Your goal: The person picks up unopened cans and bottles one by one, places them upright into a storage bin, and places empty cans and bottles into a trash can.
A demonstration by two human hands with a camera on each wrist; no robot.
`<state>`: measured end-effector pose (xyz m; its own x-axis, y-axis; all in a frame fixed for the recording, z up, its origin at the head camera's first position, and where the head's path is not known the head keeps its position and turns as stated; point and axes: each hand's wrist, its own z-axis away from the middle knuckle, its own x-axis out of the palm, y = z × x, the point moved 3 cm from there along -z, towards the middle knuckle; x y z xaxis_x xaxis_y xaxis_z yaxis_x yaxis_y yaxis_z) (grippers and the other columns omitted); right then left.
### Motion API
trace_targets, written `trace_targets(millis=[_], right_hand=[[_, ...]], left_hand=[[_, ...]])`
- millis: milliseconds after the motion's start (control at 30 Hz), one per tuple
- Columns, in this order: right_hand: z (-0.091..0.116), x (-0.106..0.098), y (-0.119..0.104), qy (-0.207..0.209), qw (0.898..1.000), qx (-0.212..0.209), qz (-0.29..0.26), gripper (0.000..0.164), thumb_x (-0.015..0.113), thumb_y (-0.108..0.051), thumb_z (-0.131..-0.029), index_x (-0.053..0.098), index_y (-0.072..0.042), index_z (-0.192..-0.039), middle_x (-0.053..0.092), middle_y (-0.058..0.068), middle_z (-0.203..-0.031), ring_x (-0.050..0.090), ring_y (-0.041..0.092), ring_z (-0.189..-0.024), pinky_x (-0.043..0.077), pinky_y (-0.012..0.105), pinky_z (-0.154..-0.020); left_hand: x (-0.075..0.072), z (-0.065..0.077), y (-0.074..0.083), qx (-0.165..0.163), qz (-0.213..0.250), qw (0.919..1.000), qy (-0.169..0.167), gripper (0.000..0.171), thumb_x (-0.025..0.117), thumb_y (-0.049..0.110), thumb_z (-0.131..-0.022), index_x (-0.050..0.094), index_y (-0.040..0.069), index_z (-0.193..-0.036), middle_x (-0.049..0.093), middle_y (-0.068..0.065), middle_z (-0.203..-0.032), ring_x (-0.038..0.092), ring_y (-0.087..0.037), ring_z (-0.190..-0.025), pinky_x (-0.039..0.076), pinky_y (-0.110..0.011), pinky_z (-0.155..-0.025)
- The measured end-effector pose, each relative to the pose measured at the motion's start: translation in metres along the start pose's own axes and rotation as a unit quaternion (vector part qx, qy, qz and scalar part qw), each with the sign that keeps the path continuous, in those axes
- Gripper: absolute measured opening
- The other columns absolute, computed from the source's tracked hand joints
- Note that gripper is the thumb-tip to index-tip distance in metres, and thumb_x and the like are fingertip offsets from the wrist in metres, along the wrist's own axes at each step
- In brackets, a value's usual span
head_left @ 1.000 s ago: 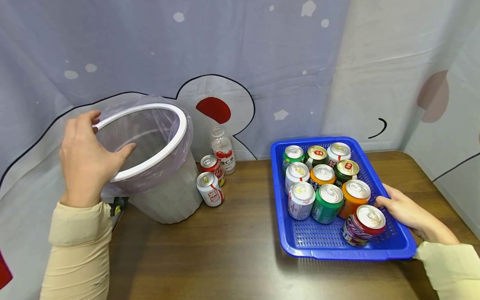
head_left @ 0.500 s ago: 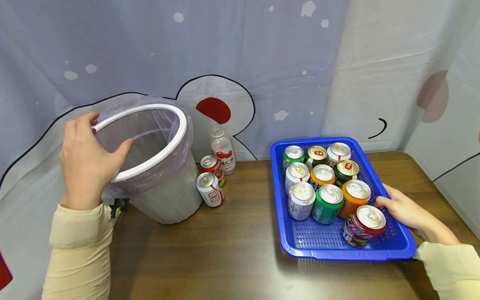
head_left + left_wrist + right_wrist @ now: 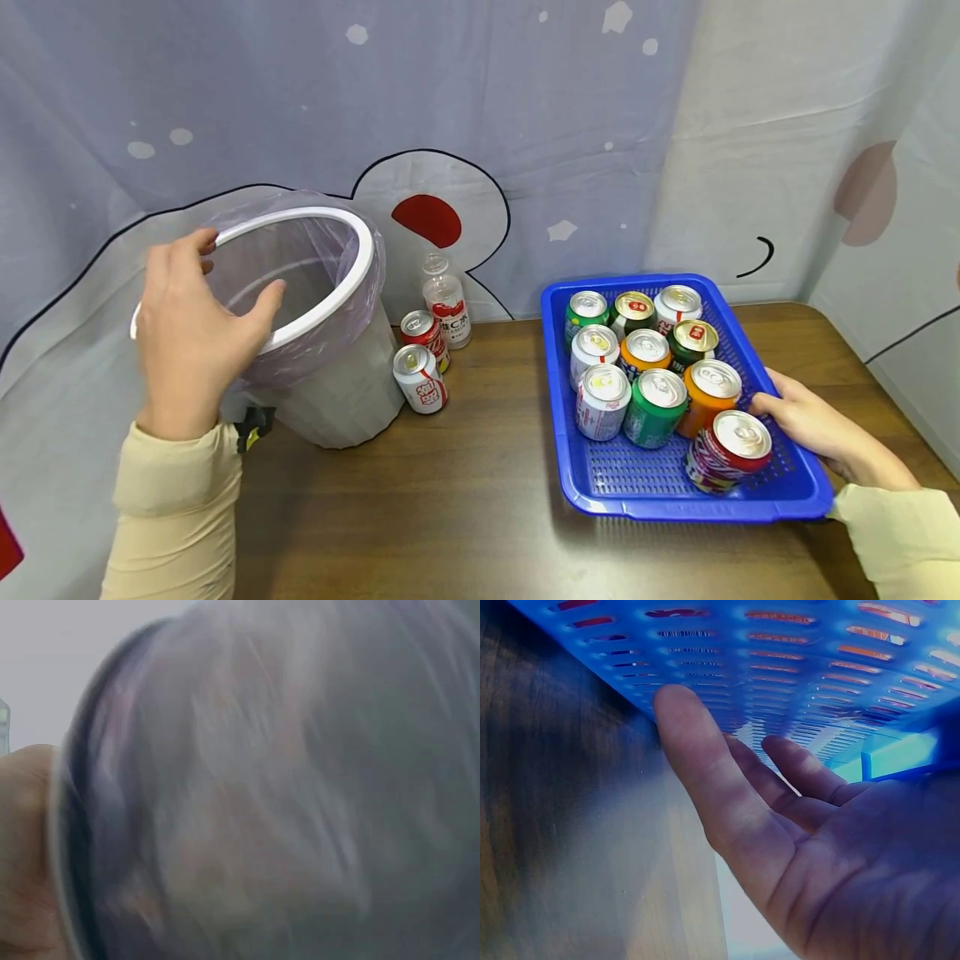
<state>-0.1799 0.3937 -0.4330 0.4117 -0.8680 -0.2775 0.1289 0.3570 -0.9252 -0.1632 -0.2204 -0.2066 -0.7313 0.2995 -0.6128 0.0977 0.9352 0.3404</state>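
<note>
A grey trash can (image 3: 337,408) with a white rim ring and a translucent purple bag leans at left. My left hand (image 3: 198,325) is at its near-left rim, thumb and fingers spread apart; whether they touch the ring cannot be told. The left wrist view shows the blurred bag (image 3: 240,780) close up. At right, my right hand (image 3: 828,429) holds the side of a blue plastic basket (image 3: 622,475), thumb over the rim. In the right wrist view, its fingers (image 3: 697,750) reach beneath the raised slotted bottom. Several drink cans stand in the basket; a purple-red can (image 3: 727,450) tilts near the front.
Beside the trash can on the wooden table (image 3: 480,500) are a white can (image 3: 420,379), a red can (image 3: 425,333) and a clear bottle (image 3: 447,304) with a red label. A patterned curtain (image 3: 555,125) hangs behind.
My left hand has moved slightly right and down along the trash can's rim. The right hand, basket and cans look unchanged.
</note>
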Motion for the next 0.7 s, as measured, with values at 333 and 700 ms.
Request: trace_targets(millis=[333,700], right_hand=[[0.0,0.001,0.0,0.004,1.0,0.001,-0.003,0.058,0.037,-0.003,-0.094,0.012,0.006,-0.145,0.057,0.025,-0.113,0.068,0.026,-0.084,0.057,0.048,-0.067],[0.0,0.0,0.001,0.01,1.0,-0.003,0.01,0.057,0.037,-0.003,-0.095,0.012,0.006,-0.146,0.056,0.028,-0.115,0.068,0.024,-0.084,0.058,0.047,-0.067]], left_hand=[[0.008,0.012,0.023,0.036,0.028,0.999,0.004,0.065,0.077,0.034,-0.071,0.057,0.01,-0.128,0.059,-0.013,-0.122,0.057,-0.031,-0.108,0.043,-0.05,-0.084],[0.029,0.028,0.058,0.096,0.086,0.9905,0.047,0.058,0.075,0.032,-0.072,0.061,0.007,-0.122,0.062,-0.013,-0.115,0.058,-0.029,-0.108,0.045,-0.047,-0.084]])
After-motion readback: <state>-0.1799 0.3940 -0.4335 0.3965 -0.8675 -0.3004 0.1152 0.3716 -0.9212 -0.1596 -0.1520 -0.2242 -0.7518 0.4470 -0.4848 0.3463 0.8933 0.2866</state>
